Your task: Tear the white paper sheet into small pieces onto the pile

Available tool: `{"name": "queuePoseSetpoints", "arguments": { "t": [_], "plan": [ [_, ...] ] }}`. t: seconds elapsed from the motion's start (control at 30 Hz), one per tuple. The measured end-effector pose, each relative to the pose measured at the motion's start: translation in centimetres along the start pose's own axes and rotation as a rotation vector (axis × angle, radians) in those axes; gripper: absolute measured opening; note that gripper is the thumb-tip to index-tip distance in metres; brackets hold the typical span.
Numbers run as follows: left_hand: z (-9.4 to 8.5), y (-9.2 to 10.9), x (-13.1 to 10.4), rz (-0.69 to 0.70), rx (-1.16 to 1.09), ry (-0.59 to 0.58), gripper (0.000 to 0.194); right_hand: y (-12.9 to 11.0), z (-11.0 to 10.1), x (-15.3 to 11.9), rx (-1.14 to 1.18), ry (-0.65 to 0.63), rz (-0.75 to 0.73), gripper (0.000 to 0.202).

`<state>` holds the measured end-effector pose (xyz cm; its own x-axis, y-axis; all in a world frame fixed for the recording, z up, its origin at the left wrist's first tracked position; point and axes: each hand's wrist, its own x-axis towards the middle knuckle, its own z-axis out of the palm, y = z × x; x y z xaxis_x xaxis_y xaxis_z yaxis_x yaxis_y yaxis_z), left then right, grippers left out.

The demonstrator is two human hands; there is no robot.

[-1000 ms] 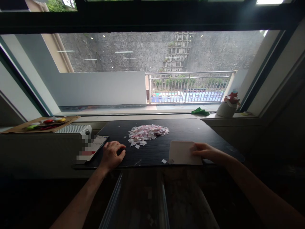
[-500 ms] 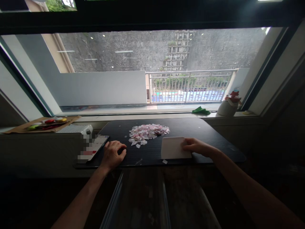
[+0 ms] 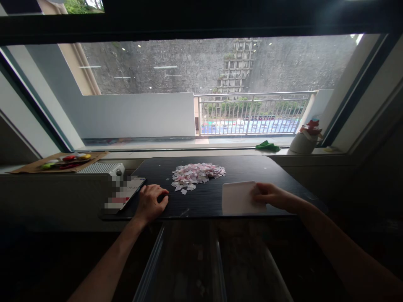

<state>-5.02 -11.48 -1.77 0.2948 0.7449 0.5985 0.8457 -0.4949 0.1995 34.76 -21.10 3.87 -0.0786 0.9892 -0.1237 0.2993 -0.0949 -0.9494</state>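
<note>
My right hand [image 3: 262, 196] grips the right side of a white rectangular card-like sheet [image 3: 236, 198], which is near the front edge of the dark table [image 3: 201, 209]. Curled fingers with a gap before the thumb show on my left hand [image 3: 153, 200], which rests on the table's left part and holds nothing. A heap of small pale pink and white paper pieces [image 3: 197, 174] lies at the middle of the tabletop. One loose square piece [image 3: 184, 191] is just in front of the heap. Left of my left hand lies a phone or tablet [image 3: 134, 191], partly blurred out.
Behind the table a window sill holds a green cloth [image 3: 267, 146] and a white pot-like object [image 3: 302, 142] with a reddish top. At the left are a white ridged appliance [image 3: 102, 168] and brown paper [image 3: 28, 166] bearing colourful items. Below the front edge are dim, clear panels.
My right hand and the white sheet have moved right and slightly nearer the front edge. The small square that lay by the sheet's front corner no longer shows there. My left hand stays in place.
</note>
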Motion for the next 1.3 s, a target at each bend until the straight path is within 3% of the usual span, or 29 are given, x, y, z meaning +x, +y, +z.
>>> {"name": "queuePoseSetpoints", "arguments": {
  "t": [0.1, 0.2, 0.37, 0.47, 0.6, 0.8, 0.87, 1.0, 1.17, 1.3],
  "plan": [
    [-0.3, 0.5, -0.1, -0.023, -0.007, -0.01, 0.015, 0.4, 0.6, 1.0, 0.0, 0.168, -0.088, 0.029],
    [-0.3, 1.0, -0.1, -0.042, -0.016, -0.018, 0.014, 0.5, 2.7, 3.1, 0.052, 0.287, -0.161, 0.034],
    [-0.1, 1.1, -0.1, -0.07, -0.022, 0.004, 0.013, 0.0, 8.0, 6.7, 0.077, 0.26, -0.253, 0.039],
    [0.0, 1.1, -0.1, -0.073, -0.033, 0.001, 0.013, -0.1, 9.7, 7.6, -0.027, 0.251, -0.292, 0.03],
    [0.0, 1.2, -0.1, -0.072, -0.043, 0.004, 0.013, -0.1, 9.1, 7.1, -0.16, 0.27, -0.279, 0.021],
    [0.0, 1.2, -0.1, -0.068, -0.048, -0.001, 0.012, 0.0, 8.1, 7.0, -0.118, 0.332, -0.252, 0.024],
    [0.0, 1.1, -0.1, -0.063, -0.049, -0.016, 0.012, 0.3, 8.4, 7.3, -0.125, 0.342, -0.238, 0.022],
    [-0.1, 1.0, -0.1, -0.068, -0.045, -0.048, 0.013, 0.6, 9.2, 7.2, -0.186, 0.494, -0.198, 0.019],
    [-0.3, 1.0, 0.0, -0.062, -0.028, -0.06, 0.014, 0.2, 11.1, 6.4, -0.075, 0.452, -0.259, 0.015],
    [-0.3, 1.0, 0.0, -0.055, -0.035, -0.044, 0.013, 0.2, 11.8, 6.0, -0.048, 0.558, -0.215, 0.014]
  ]
}}
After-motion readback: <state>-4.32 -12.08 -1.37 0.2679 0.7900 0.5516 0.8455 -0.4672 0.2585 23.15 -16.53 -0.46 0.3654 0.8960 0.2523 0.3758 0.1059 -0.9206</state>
